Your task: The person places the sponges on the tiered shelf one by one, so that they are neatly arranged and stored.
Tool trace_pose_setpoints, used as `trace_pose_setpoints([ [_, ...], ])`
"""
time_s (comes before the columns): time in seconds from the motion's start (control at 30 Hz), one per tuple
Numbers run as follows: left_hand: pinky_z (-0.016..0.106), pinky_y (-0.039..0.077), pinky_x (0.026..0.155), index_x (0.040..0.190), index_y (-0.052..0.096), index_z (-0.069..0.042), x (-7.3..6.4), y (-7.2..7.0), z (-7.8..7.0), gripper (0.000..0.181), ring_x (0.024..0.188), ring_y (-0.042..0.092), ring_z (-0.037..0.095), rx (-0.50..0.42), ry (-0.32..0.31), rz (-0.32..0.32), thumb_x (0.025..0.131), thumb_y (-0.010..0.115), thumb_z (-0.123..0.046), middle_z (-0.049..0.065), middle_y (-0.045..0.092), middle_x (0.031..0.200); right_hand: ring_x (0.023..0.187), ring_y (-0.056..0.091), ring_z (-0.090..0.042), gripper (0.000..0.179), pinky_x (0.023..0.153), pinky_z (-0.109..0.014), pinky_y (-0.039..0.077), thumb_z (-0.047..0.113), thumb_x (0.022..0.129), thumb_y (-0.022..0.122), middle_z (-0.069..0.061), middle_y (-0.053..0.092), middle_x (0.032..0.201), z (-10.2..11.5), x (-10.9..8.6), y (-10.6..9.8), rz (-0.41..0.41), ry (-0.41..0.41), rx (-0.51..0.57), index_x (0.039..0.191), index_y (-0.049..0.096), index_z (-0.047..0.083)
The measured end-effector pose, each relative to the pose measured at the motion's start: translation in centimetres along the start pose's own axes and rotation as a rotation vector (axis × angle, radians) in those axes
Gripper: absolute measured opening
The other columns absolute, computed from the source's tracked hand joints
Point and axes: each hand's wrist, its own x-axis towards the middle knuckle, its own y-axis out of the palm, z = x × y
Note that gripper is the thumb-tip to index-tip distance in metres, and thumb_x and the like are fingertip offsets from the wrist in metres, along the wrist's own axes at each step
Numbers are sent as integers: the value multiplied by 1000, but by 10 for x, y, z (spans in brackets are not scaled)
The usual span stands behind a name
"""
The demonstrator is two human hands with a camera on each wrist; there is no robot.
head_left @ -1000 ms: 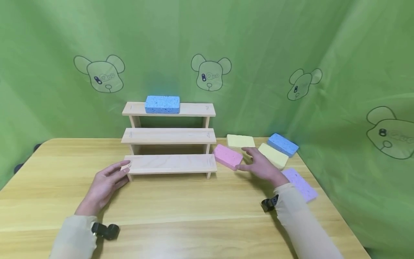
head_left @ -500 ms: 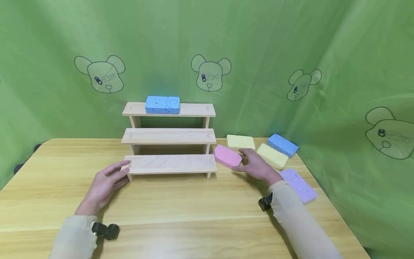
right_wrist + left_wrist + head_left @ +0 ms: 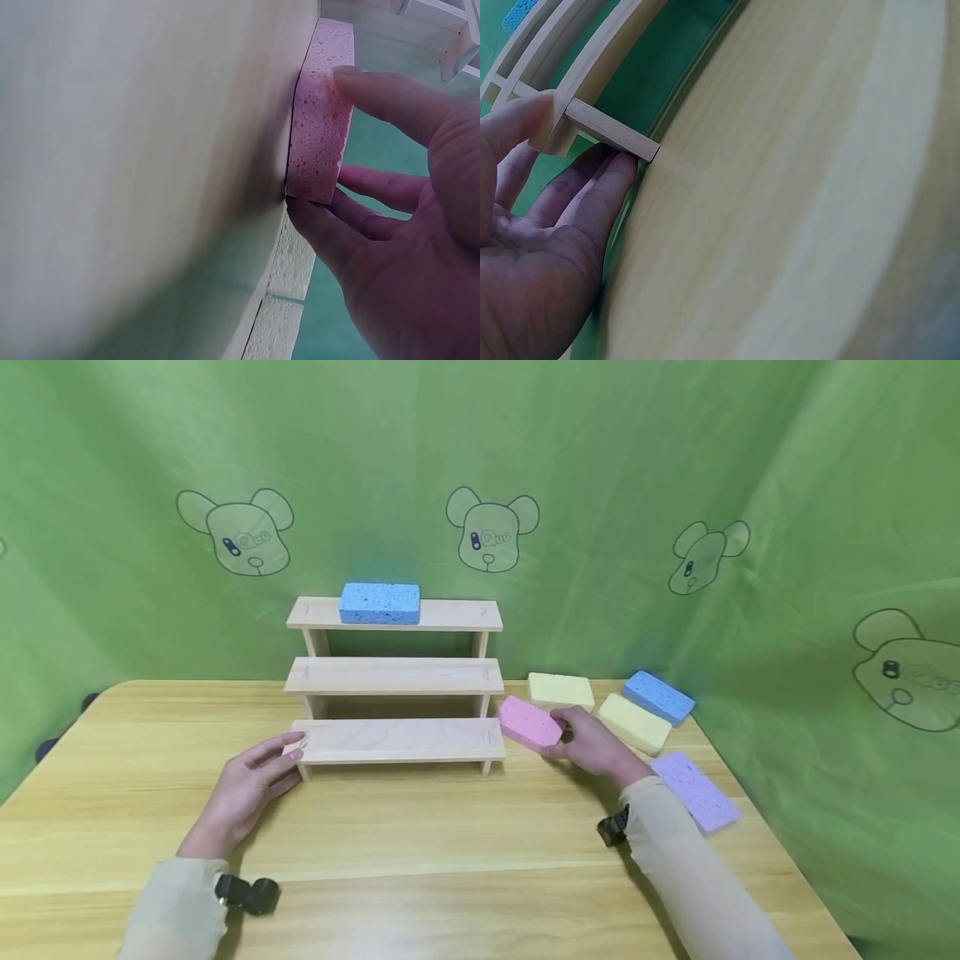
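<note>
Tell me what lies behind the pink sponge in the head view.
Behind the pink sponge, slightly right, lies a pale yellow sponge; beyond it hangs the green curtain. The pink sponge hides the table right behind its edge, so whether the two sponges touch is unclear.

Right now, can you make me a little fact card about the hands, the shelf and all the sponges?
Shelf: three-tier wooden shelf
Left hand: grips the lowest board by its left end
Right hand: pinches the pink sponge
Top board: one blue sponge
Also right of shelf: back yellow sponge, front yellow sponge, second blue sponge, purple sponge
Sponges altogether: six
</note>
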Motion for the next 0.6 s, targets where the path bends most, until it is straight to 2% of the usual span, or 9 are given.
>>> trace_pose_setpoints([
  [0.23, 30, 49, 98, 135, 56, -2, 0, 0, 0, 45, 108, 61, 8, -15, -4, 9, 93, 69, -12, 19, 25, 155, 118, 50, -41, 72, 105, -53, 41, 17, 82, 80, -31, 51, 130, -4, -5, -3, -17, 4, 0, 135, 44, -16],
  [0.6, 30, 50, 97, 134, 59, -4, 0, -1, 0, 43, 108, 61, 7, -21, -5, 12, 93, 69, -12, 17, 27, 154, 125, 45, -44, 72, 110, -55, 35, 19, 85, 77, -29, 47, 135, -6, -19, -18, -31, 29, 14, 140, 43, -11],
])
